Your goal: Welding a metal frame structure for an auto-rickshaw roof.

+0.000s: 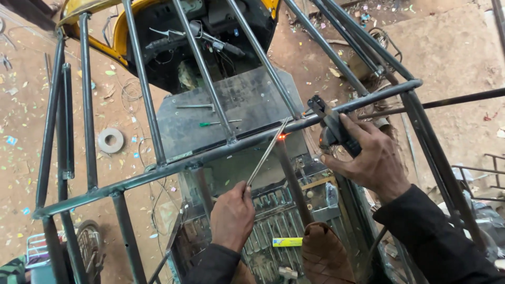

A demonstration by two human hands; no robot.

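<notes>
Dirt floor below; left hand (232, 215) pinches the rod (267, 152), right hand (368, 158) wraps the holder (332, 125). Hold the glowing tip (282, 137) steady on the frame (210, 154) joint.

yellow vehicle body (123, 31): beyond the crossbar (226, 150), cut off by the top edge; its front end does not show.
handlebar (194, 36): beyond the crossbar, partly hidden behind the upright bars.
left hand (231, 215): below the crossbar; palm and fingertips hidden, only the back shows.
rod (267, 152): lower end hidden inside the left hand.
black tool (334, 126): on the crossbar; its grip is covered by the right hand (371, 158).
sandal (323, 252): below the crossbar, cut off by the bottom edge.
small litter (21, 142): left of the crossbar, too small to tell.
</notes>
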